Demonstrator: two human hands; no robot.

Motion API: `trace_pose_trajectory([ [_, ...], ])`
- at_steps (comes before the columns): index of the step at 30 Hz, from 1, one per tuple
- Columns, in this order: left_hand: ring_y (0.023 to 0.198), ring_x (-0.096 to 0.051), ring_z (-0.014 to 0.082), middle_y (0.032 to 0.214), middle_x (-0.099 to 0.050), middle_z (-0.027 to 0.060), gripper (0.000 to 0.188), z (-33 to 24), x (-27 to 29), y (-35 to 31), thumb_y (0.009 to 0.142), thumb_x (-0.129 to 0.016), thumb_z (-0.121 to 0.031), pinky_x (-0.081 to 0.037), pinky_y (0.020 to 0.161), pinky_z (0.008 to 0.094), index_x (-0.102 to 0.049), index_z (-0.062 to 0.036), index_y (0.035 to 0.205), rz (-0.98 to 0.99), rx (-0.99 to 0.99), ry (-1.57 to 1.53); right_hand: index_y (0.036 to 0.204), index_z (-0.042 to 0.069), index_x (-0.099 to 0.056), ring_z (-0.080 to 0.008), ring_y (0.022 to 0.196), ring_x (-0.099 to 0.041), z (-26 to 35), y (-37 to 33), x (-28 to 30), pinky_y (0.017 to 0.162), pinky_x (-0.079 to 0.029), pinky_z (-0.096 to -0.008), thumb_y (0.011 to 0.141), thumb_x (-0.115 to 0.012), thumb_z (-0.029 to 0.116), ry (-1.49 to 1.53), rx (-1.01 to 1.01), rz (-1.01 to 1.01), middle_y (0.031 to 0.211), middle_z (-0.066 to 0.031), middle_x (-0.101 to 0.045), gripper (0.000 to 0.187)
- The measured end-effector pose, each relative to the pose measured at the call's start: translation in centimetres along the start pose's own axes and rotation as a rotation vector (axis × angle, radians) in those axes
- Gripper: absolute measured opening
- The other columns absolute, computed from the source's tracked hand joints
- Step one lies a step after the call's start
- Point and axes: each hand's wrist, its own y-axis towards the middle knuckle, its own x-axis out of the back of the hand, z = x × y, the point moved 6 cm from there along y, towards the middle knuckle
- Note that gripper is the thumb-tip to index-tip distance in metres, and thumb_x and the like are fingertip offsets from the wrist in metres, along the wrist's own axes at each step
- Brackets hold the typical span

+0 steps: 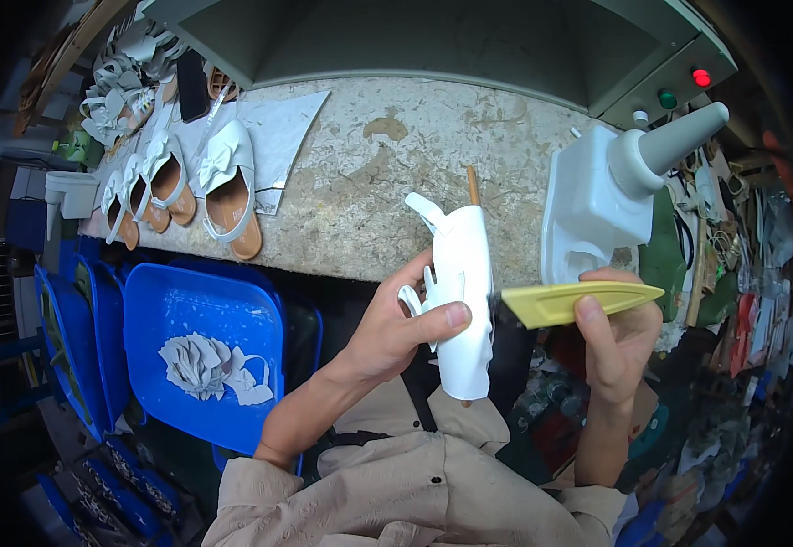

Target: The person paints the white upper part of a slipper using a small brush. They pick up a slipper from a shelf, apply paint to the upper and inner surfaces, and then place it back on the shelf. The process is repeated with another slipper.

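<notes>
My left hand (380,330) grips a white sandal piece (464,273) in front of the bench's near edge, thumb across its face. A thin strap loop hangs off its left side, and a narrow tan strip (474,186) sticks out at its top. Whether that strip is a sole seen edge-on, I cannot tell. In my right hand (620,333) is a brush with a yellow handle (579,303), thumb on top and fingers beneath. Its dark bristles point left, close to the white piece's right edge; contact is unclear. A white plastic bottle with a grey cone spout (597,201) stands beyond the right hand.
White bow sandals (231,196) line the worn bench (396,137) at left, near a phone (193,85) and heaped white pieces. A blue tub (205,283) with grey-white cut pieces sits below left. A grey metal hood (415,41) spans the back. Clutter hangs at far right.
</notes>
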Motion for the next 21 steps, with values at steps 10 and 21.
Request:
trace_pose_trajectory([
  [10, 0.101, -0.059, 0.0141, 0.114, -0.057, 0.0054, 0.057, -0.1, 0.0, 0.4, 0.094, -0.062, -0.037, -0.052, 0.088, 0.0335, -0.041, -0.0055, 0.137, -0.054, 0.083, -0.182, 0.097, -0.001, -0.061, -0.0212, 0.066, -0.061, 1.3, -4.3, -0.1, 0.057, -0.051, -0.0314, 0.082, -0.069, 0.0, -0.011, 0.376, 0.032, 0.087, -0.0173, -0.068, 0.018],
  [21, 0.107, -0.061, 0.0145, 0.116, -0.058, 0.0057, 0.049, -0.9, -0.6, 1.0, 0.099, -0.056, -0.035, -0.053, 0.091, 0.0361, -0.041, -0.007, 0.135, -0.035, 0.043, -0.164, 0.096, 0.001, -0.062, -0.0218, 0.058, -0.055, 4.8, -3.1, -4.0, 0.049, -0.042, -0.0313, 0.078, -0.075, 0.007, -0.954, 0.677, 0.387, 0.077, -0.0096, -0.061, 0.022],
])
